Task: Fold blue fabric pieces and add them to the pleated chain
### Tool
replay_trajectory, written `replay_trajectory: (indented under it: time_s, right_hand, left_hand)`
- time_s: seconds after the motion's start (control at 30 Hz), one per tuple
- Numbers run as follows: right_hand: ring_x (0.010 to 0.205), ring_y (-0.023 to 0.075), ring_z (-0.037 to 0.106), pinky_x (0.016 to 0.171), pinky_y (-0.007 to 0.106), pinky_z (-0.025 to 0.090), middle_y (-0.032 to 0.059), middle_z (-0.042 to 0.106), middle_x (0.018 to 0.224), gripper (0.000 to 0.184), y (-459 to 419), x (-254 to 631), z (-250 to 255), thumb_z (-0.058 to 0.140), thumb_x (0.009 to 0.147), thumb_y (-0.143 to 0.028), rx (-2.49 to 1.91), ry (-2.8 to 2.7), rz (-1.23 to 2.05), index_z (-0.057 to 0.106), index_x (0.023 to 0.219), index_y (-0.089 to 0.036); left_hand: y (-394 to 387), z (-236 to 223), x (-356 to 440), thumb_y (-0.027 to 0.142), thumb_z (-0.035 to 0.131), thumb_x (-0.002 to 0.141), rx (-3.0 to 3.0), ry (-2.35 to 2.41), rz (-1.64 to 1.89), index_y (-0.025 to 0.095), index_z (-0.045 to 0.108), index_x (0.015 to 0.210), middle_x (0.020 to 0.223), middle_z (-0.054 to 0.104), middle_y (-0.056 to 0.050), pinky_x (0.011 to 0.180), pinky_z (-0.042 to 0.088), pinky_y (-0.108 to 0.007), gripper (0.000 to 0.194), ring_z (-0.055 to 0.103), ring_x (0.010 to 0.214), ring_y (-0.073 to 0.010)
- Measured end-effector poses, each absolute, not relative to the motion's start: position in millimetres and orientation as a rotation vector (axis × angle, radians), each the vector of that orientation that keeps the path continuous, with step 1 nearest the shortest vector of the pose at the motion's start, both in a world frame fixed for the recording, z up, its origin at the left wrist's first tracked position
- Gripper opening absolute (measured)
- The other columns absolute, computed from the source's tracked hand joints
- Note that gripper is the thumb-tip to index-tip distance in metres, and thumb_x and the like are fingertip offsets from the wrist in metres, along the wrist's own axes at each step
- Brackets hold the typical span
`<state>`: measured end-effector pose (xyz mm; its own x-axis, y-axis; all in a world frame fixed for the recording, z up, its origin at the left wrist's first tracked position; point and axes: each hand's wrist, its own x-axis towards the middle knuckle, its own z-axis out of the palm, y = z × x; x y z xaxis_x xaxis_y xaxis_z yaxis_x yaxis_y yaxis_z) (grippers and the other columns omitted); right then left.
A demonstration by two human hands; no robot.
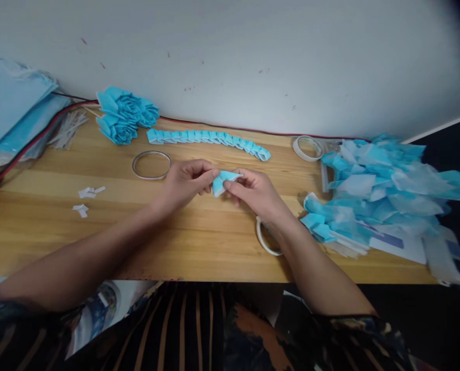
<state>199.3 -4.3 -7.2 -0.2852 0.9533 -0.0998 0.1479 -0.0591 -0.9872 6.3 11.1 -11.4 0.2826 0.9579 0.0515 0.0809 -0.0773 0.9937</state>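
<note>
Between both hands, above the middle of the wooden table, is a small folded piece of light blue fabric point(222, 181) with white edges. My left hand point(187, 180) pinches its left corner between thumb and fingers. Gripping its right side, my right hand point(253, 189) has the thumb pressed on the front face. Behind the hands lies a curved row of folded blue pieces point(202, 136). A white tape roll point(266, 239) is partly covered by my right wrist. Just left of my left hand rests a thin metal ring point(151, 165).
Blue fabric roses point(123, 113) lie at the back left, near stacked blue sheets point(13, 108). A heap of loose blue and white pieces point(388, 190) covers the right side, beside another tape roll point(307, 148). White scraps point(86, 192) sit at left. A red-black cable point(222, 127) runs along the wall.
</note>
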Motion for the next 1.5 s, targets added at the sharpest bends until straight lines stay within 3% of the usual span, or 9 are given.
replay_trajectory:
  time_s: [0.17,0.27,0.7,0.83,0.93,1.3,1.5]
  right_hand:
    - [0.052,0.0085,0.054,0.045,0.022,0.047,-0.0016,0.065,0.067,0.028,-2,202,-7,0.077,0.078,-0.043,-1.249,-1.468,1.391,0.063,0.074,-0.019]
    - [0.052,0.0087,0.055,0.046,0.023,0.047,-0.0008,0.066,0.067,0.033,-2,203,-7,0.079,0.078,-0.045,-1.262,-1.46,1.378,0.059,0.07,-0.02]
    - [0.058,0.011,0.057,0.051,0.026,0.048,0.0002,0.066,0.07,0.033,-3,204,-3,0.077,0.08,-0.047,-1.249,-1.462,1.402,0.062,0.073,-0.019]
    - [0.079,0.0151,0.066,0.066,0.028,0.053,0.0028,0.073,0.09,0.024,0,209,-1,0.071,0.086,-0.042,-1.214,-1.474,1.218,0.073,0.095,-0.02]
    - [0.084,0.0159,0.068,0.075,0.031,0.055,0.0021,0.075,0.094,0.027,3,210,-5,0.074,0.084,-0.038,-1.192,-1.467,1.139,0.075,0.105,-0.021]
    - [0.082,0.0162,0.068,0.078,0.034,0.057,0.001,0.075,0.09,0.027,4,209,-10,0.073,0.08,-0.029,-1.172,-1.502,1.052,0.078,0.106,-0.022]
    - [0.079,0.0167,0.069,0.077,0.034,0.057,0.0,0.076,0.085,0.014,3,208,-9,0.073,0.08,-0.029,-1.187,-1.516,0.994,0.077,0.091,-0.022]
  left_hand:
    - [13,-18,7,0.066,0.07,0.085,1.267,0.911,0.993,0.016,0.067,0.072,0.062,0.067,-0.004,0.05,0.048,-0.022,0.052,0.06,0.054,-0.0117]
    - [13,-18,9,0.07,0.071,0.083,1.201,0.893,1.0,0.015,0.068,0.076,0.064,0.067,-0.005,0.049,0.048,-0.022,0.055,0.062,0.055,-0.0125]
    - [16,-19,5,0.047,0.082,0.076,1.285,0.955,0.889,0.015,0.07,0.069,0.063,0.07,-0.003,0.057,0.05,-0.022,0.035,0.058,0.055,-0.0098]
    - [15,-15,5,0.047,0.078,0.076,1.328,0.963,0.821,0.015,0.069,0.07,0.062,0.07,-0.003,0.057,0.051,-0.023,0.033,0.058,0.055,-0.0101]
    - [14,-11,6,0.045,0.074,0.078,1.387,0.969,0.728,0.016,0.068,0.067,0.06,0.068,-0.002,0.058,0.051,-0.022,0.032,0.058,0.055,-0.0099]
    - [16,-12,5,0.041,0.074,0.079,1.371,0.944,0.704,0.015,0.068,0.07,0.059,0.067,0.0,0.056,0.049,-0.02,0.027,0.057,0.054,-0.0091]
    - [16,-13,4,0.044,0.074,0.078,1.363,0.948,0.74,0.015,0.068,0.071,0.058,0.067,0.0,0.056,0.048,-0.021,0.031,0.058,0.054,-0.0093]
